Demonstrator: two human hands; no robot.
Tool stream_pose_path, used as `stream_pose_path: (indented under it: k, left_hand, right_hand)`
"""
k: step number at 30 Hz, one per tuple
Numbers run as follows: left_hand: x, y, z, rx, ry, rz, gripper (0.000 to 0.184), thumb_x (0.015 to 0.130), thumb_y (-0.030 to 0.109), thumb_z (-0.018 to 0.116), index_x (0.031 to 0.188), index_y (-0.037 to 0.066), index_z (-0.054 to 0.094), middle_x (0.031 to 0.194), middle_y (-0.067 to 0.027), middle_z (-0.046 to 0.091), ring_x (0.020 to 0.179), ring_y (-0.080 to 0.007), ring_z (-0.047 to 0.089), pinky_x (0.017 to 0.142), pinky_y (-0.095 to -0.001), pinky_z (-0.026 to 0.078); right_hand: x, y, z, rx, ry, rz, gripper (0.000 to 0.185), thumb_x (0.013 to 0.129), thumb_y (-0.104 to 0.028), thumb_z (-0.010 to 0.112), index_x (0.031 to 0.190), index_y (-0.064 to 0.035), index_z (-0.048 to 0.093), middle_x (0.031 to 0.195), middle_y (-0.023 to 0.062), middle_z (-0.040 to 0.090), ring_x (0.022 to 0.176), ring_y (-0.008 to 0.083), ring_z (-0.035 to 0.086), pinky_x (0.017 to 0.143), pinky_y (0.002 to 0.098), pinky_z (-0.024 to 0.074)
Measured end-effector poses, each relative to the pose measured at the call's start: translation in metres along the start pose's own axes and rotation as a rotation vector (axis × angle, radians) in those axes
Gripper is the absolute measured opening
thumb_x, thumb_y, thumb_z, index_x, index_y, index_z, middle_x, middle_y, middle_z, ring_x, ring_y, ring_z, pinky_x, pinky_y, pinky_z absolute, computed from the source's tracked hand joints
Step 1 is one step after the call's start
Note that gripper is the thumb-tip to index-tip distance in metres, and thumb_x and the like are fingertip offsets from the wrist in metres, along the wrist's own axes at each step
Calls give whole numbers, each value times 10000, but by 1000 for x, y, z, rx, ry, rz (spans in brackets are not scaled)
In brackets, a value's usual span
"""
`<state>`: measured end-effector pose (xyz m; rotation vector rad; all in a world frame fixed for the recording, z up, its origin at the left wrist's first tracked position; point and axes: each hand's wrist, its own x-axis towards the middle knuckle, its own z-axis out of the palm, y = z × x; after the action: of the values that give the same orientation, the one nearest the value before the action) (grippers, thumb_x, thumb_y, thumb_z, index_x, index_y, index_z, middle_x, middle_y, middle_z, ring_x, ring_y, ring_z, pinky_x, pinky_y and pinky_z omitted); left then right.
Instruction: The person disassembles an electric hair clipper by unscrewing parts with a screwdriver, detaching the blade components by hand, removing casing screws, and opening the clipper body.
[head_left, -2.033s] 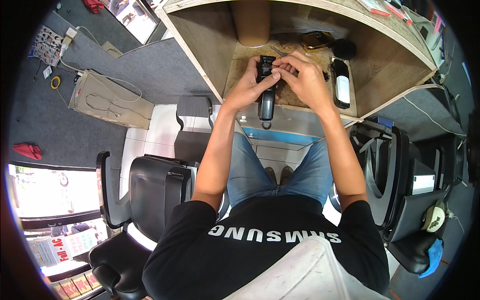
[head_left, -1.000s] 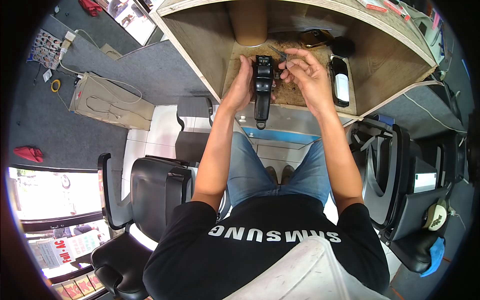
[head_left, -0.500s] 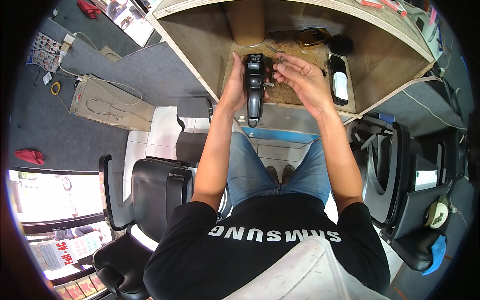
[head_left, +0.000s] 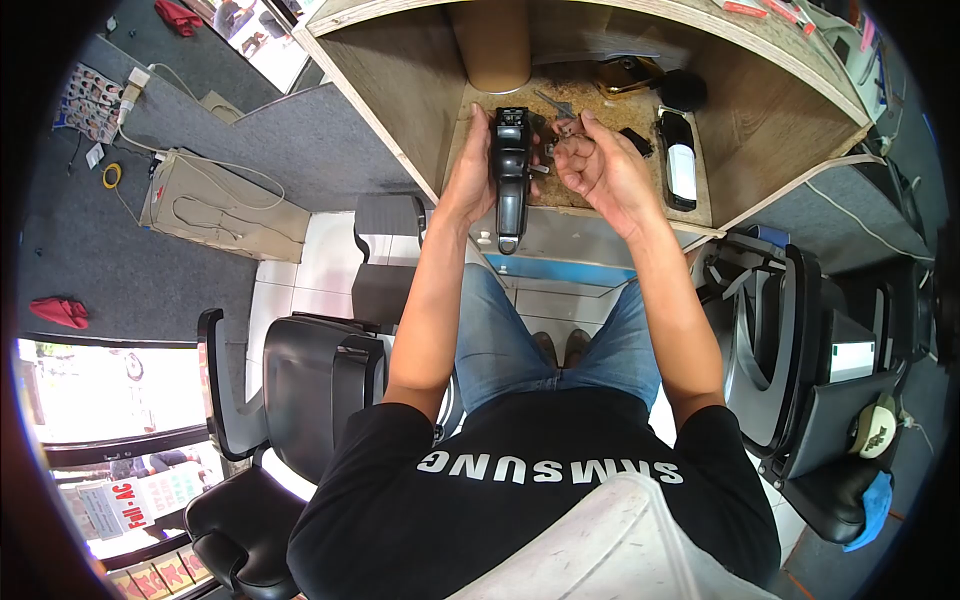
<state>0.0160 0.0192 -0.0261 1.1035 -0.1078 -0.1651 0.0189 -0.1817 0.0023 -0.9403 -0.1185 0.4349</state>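
A black hair clipper (head_left: 511,180) lies along the palm side of my left hand (head_left: 470,172), its blade end pointing away from me. My left fingers wrap under it, and the thumb lies along its left side. To its right, over the wooden shelf, my right hand (head_left: 608,172) is turned palm up with curled fingers. Something small and dark shows at its fingertips, too small to name. A thin grey pointed tool (head_left: 553,103) lies just beyond those fingertips. Right of my right hand rests a black and white device (head_left: 681,165) on the shelf.
The wooden cabinet (head_left: 380,100) surrounds the work area with side walls and a top edge. A brown cylinder (head_left: 494,50) and a round black brush-like object (head_left: 684,90) stand at the back. Black chairs (head_left: 315,385) flank me. A cardboard box (head_left: 225,205) is at the left.
The clipper has shifted left with my left hand. My right hand has moved away from it and turned palm up. A small dark object beside my right hand is now more exposed.
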Motion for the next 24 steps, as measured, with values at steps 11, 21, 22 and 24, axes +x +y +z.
stream_pose_path:
  k: [11,21,22,24]
  left_hand:
    - [4,7,-13,-265,-68,-72,510,1106,555,383,1132,69,537,966,-88,625,761,-140,600,451,-267,496]
    - [1,8,-2,-146,25,-66,546,1102,559,387,1129,50,582,940,-85,647,739,-146,627,455,-287,528]
    - [1,7,0,-110,39,-63,562,1101,563,388,1118,43,599,933,-86,654,736,-149,636,457,-296,540]
    - [1,4,3,-50,73,-56,593,1097,571,390,1109,25,622,922,-89,666,726,-149,648,453,-301,549]
  right_hand:
    - [9,21,-9,-283,81,-293,413,1131,-382,484,1151,11,610,859,133,722,636,153,677,534,258,482]
    - [18,22,-22,-221,51,-231,370,1116,-295,540,1206,51,633,1003,154,755,744,173,727,645,252,534]
    - [16,20,-21,-222,54,-224,363,1116,-281,540,1219,57,623,1015,162,757,761,181,737,649,256,539]
    - [15,19,-21,-232,48,-212,347,1114,-248,542,1261,62,598,1041,173,758,803,194,751,669,266,549]
